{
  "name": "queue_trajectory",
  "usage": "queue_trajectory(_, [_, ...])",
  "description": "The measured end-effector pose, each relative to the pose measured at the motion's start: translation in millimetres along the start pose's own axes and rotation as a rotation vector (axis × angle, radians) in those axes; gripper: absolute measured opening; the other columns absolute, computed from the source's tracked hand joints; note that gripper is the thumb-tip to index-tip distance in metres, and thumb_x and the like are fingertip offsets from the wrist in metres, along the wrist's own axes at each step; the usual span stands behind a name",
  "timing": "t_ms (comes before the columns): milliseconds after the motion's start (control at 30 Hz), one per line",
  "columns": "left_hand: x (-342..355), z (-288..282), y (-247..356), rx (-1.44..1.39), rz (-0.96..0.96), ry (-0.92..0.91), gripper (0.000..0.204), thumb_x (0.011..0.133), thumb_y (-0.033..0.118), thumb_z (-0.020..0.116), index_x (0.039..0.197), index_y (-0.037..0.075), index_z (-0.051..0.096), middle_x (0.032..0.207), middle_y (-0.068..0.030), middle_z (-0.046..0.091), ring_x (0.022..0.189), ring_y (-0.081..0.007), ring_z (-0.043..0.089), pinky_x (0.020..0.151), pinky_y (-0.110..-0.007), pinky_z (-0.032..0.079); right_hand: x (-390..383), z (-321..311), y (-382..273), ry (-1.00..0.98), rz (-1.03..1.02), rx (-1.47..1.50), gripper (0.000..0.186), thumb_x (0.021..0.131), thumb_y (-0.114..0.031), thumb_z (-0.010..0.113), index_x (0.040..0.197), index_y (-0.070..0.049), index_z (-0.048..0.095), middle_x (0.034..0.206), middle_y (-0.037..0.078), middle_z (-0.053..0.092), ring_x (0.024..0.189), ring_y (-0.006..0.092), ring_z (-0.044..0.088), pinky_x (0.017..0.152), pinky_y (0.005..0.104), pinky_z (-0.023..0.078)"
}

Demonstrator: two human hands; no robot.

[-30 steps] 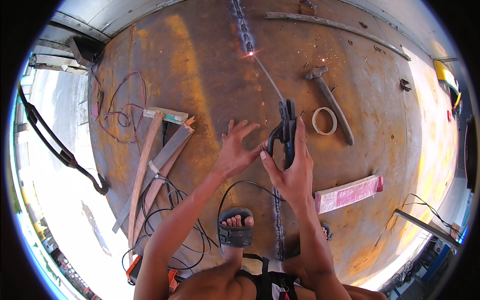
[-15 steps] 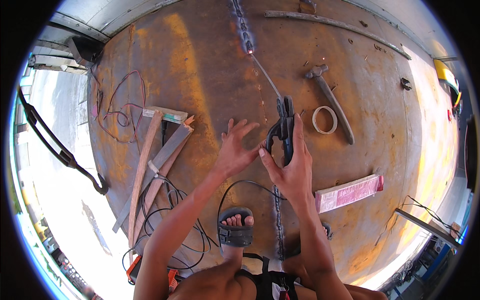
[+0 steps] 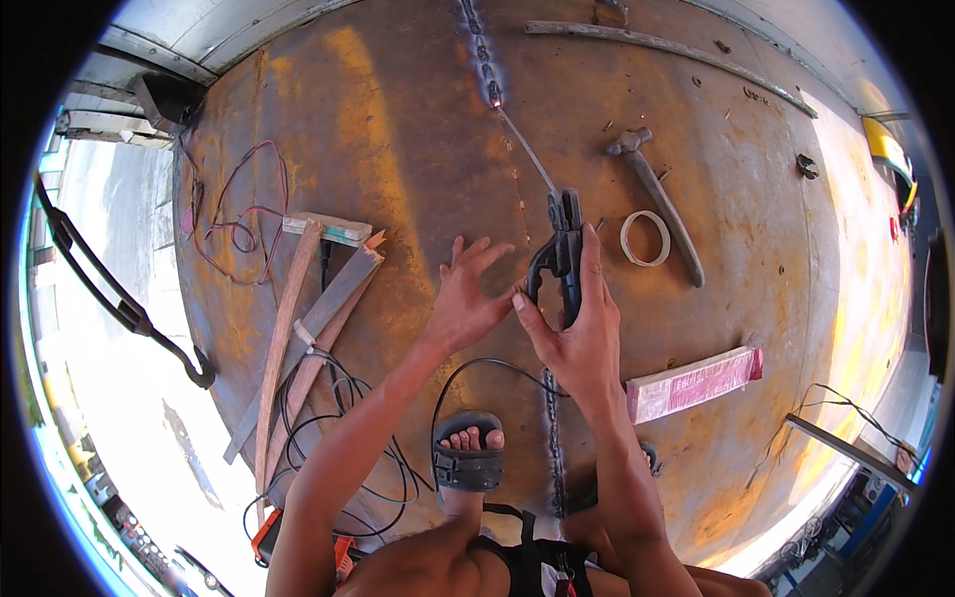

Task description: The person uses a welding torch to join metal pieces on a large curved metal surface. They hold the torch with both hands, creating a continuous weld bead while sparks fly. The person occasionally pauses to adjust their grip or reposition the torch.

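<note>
My right hand [image 3: 587,328] is closed round a black welding electrode holder [image 3: 565,254]. A thin grey welding rod [image 3: 527,149] juts from its jaws, and the rod's far tip meets the near end of a dark weld bead [image 3: 484,62], where a small spot glows orange. Beside the holder, my left hand [image 3: 473,294] has its fingers spread and carries nothing; its thumb comes close to or touches the holder's lever. Both hands are above a rusty steel plate [image 3: 418,219]. Another stretch of weld bead [image 3: 554,438] runs between my forearms.
Right of the holder lie a hammer [image 3: 662,199], a tape-like ring [image 3: 646,239] and a pink-and-white electrode pack [image 3: 694,384]. Wooden strips [image 3: 288,348] and looped black cable [image 3: 338,398] lie left. A long metal bar [image 3: 667,58] is at the far right. My sandalled foot [image 3: 468,453] is below.
The holder and my right hand have shifted very slightly left and away from me. The rod's tip remains at the bead's end. My left hand looks nearly unchanged.
</note>
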State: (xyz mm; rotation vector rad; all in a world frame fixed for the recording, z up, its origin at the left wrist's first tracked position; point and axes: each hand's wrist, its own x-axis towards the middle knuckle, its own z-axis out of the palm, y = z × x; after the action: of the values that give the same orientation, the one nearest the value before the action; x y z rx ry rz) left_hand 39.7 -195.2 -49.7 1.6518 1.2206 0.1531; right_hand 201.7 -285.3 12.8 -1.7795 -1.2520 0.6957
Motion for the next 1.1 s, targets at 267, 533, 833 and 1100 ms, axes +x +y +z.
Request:
queue_trajectory(267, [0.1, -0.2, 0.6, -0.029, -0.007, 0.005, 0.075, 0.095, 0.057, 0.083, 0.158, 0.019, 0.064, 0.175, -0.0249, 0.043, 0.171, -0.0504, 0.014, 0.135, -0.071, 0.012, 0.7, -0.5, -2.7, -0.001, 0.005, -0.002, 0.106, 0.097, -0.026, 0.088, 0.176, 0.002, 0.023, 0.132, 0.024, 0.073, 0.119, 0.0395, 0.076, 0.100, 0.0485, 0.061])
queue_trajectory(533, [-0.5, -0.2, -0.7, 0.016, 0.016, 0.001, 0.071, 0.100, 0.055, 0.077, 0.160, 0.021, 0.061, 0.176, -0.0243, 0.043, 0.171, -0.0507, 0.016, 0.132, -0.073, 0.017, 1.3, -1.1, -3.8, -0.011, 0.027, -0.012, 0.106, 0.097, -0.027, 0.087, 0.176, 0.002, 0.022, 0.132, 0.025, 0.072, 0.118, 0.0406, 0.077, 0.099, 0.0486, 0.061])
queue_trajectory(833, [1.3, 0.0, -2.9, -0.038, 0.005, 0.019, 0.076, 0.095, 0.060, 0.081, 0.157, 0.018, 0.065, 0.175, -0.0254, 0.044, 0.171, -0.0499, 0.015, 0.135, -0.070, 0.012, 3.8, -0.8, -5.0, -0.012, 0.017, -0.041, 0.105, 0.097, -0.025, 0.087, 0.176, 0.003, 0.023, 0.130, 0.025, 0.073, 0.118, 0.0387, 0.077, 0.100, 0.0472, 0.060])
queue_trajectory(1100, [0.4, -2.1, 2.4, -0.030, -0.011, 0.011, 0.074, 0.096, 0.058, 0.080, 0.156, 0.018, 0.065, 0.174, -0.0258, 0.045, 0.171, -0.0498, 0.016, 0.135, -0.070, 0.014, 3.5, -0.6, -9.4, -0.001, 0.027, -0.050, 0.102, 0.097, -0.019, 0.087, 0.174, 0.005, 0.025, 0.125, 0.019, 0.078, 0.116, 0.0325, 0.078, 0.104, 0.0430, 0.058])
